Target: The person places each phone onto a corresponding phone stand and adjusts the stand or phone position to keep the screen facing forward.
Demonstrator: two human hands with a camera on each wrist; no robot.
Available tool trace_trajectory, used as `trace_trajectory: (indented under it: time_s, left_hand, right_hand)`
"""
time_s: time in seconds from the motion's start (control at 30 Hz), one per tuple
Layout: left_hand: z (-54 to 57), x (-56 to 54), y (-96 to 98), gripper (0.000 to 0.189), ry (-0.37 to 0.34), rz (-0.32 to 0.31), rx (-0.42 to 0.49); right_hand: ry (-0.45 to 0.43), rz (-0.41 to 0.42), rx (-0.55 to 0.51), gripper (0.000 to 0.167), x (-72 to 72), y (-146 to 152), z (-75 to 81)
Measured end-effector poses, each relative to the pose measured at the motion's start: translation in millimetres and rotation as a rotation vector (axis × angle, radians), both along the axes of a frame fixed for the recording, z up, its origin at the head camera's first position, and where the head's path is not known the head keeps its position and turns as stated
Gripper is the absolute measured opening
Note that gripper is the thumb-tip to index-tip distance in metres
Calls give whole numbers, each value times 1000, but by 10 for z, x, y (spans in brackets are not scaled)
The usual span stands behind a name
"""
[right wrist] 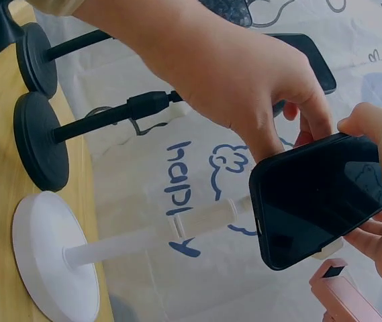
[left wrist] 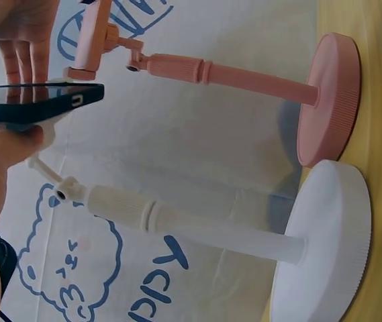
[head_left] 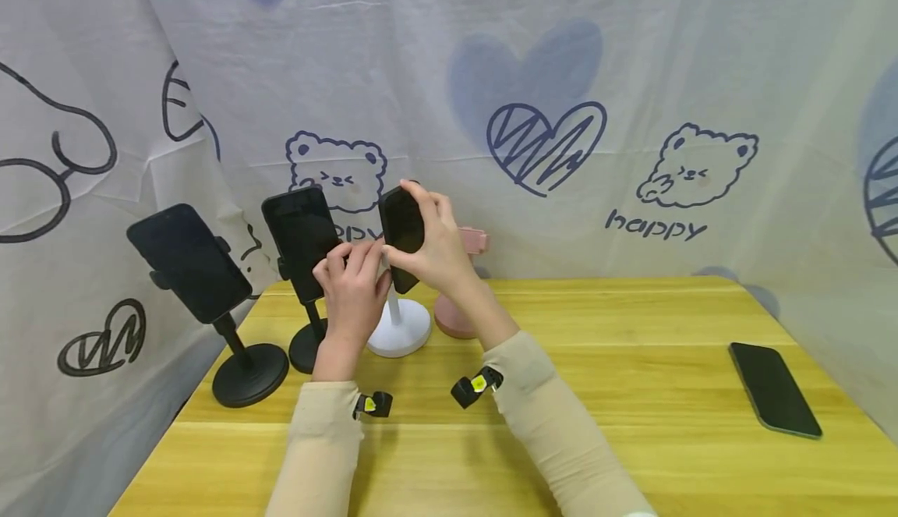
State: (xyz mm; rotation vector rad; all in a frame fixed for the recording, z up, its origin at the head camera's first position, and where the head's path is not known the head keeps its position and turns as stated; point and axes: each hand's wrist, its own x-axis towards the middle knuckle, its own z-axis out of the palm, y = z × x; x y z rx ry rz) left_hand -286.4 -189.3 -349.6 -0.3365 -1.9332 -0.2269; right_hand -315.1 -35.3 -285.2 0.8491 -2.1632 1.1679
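Observation:
A black smartphone [head_left: 401, 224] is tilted upright at the top of a white phone stand [head_left: 397, 328], whose clamp is mostly hidden behind it. With the thumb on one edge and fingers at the opposite edge, my right hand [head_left: 442, 248] holds the phone. At the phone's other long edge, my left hand [head_left: 353, 287] curls its fingers and thumb around the stand's clamp behind the screen. The left wrist view shows that thumb under the phone, against the white clamp. Where the left fingertips end is partly hidden in the right wrist view.
Left of the hands, two black stands [head_left: 250, 375] [head_left: 309, 345] each carry a phone [head_left: 189, 262] [head_left: 300, 240]. A pink stand [head_left: 454, 318] with its clamp rises just right of the white one. Another phone [head_left: 775, 389] lies flat on the wooden table [head_left: 631, 455] at the right.

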Motion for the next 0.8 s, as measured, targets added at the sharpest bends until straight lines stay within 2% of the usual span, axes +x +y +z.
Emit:
trace_trajectory:
  time_s: [0.13, 0.4, 0.63, 0.8]
  left_hand:
    - [-22, -23, -2, 37, 36, -2, -11]
    - [-54, -66, -39, 39, 58, -31, -24]
    - [-63, -53, -4, 34, 32, -22, 27]
    - [-25, -42, -3, 24, 56, -33, 38]
  right_hand:
    - [-7, 17, -4, 86, -25, 16, 4]
    - [-20, 30, 21, 88, -53, 48, 28]
    - [-51, 18, 63, 86, 21, -34, 51]
    - [-24, 30, 60, 85, 65, -61, 58]
